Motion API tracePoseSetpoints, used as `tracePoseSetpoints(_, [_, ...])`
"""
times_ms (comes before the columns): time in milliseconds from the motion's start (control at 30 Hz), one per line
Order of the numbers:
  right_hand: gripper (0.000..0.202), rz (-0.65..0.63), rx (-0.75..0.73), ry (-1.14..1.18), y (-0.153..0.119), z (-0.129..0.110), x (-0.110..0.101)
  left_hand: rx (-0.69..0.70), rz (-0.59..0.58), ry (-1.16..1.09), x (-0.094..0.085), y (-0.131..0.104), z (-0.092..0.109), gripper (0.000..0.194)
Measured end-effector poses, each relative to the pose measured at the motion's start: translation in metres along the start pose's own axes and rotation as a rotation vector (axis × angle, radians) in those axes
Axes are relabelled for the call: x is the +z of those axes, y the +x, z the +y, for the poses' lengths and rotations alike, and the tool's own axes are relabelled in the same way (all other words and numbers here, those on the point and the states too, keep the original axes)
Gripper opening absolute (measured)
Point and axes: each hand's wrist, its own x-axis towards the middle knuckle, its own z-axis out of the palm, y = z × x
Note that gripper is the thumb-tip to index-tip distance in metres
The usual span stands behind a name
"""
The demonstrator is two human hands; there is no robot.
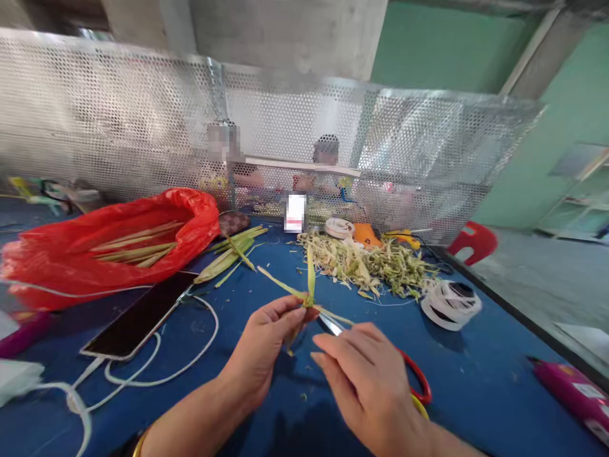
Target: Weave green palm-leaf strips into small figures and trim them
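My left hand pinches a small knotted piece of pale green leaf strips, which look like corn husk, between thumb and fingertips. Several strip ends stick out from the knot upward, to the left and to the right. My right hand is just right of it, curled over a pair of scissors. The silver blades point at the knot, close under one strip. Red and yellow handle loops show beyond the hand, while the fingers' hold on them is mostly hidden.
A red plastic bag of long husks stands left, beside loose leaves and a phone with a white cable. Shredded husk, a white tape roll and a magenta object are right. Behind a perforated screen, people sit.
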Motion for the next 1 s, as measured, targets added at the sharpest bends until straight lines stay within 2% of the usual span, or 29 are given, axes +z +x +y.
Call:
tracePoseSetpoints(67, [0.014, -0.135, 0.267, 0.157, 0.002, -0.002, 0.009, -0.032, 0.002, -0.014, 0.003, -0.004, -0.001, 0.026])
tracePoseSetpoints(133, [0.013, -0.216, 0.459, 0.291, 0.005, -0.003, 0.014, -0.055, 0.0, -0.035, 0.006, -0.007, -0.002, 0.026])
tracePoseSetpoints(200, [0.012, -0.235, 0.574, 0.41, 0.007, -0.002, 0.016, -0.072, -0.008, -0.063, 0.008, -0.008, -0.004, 0.025])
tracePoseSetpoints(267, [0.019, -0.228, 0.624, 0.477, 0.009, -0.001, 0.016, -0.072, -0.001, -0.089, 0.01, -0.009, -0.005, 0.024])
tracePoseSetpoints(367, [0.027, -0.223, 0.682, 0.526, 0.01, -0.001, 0.017, -0.066, 0.04, -0.104, 0.01, -0.008, -0.006, 0.025])
tracePoseSetpoints(467, [0.019, -0.19, 0.708, 0.598, 0.009, -0.002, 0.02, -0.052, 0.07, -0.11, 0.008, -0.006, -0.008, 0.027])
tracePoseSetpoints(667, [0.023, -0.191, 0.658, 0.628, 0.011, -0.001, 0.02, -0.078, 0.076, -0.105, 0.005, -0.004, -0.011, 0.035])
tracePoseSetpoints(800, [0.023, -0.231, 0.612, 0.637, 0.013, -0.002, 0.015, -0.043, 0.084, -0.084, 0.006, -0.005, -0.011, 0.03])
tracePoseSetpoints(1000, [0.025, -0.264, 0.602, 0.684, 0.013, -0.003, 0.015, -0.066, 0.133, -0.093, 0.006, -0.004, -0.009, 0.026])
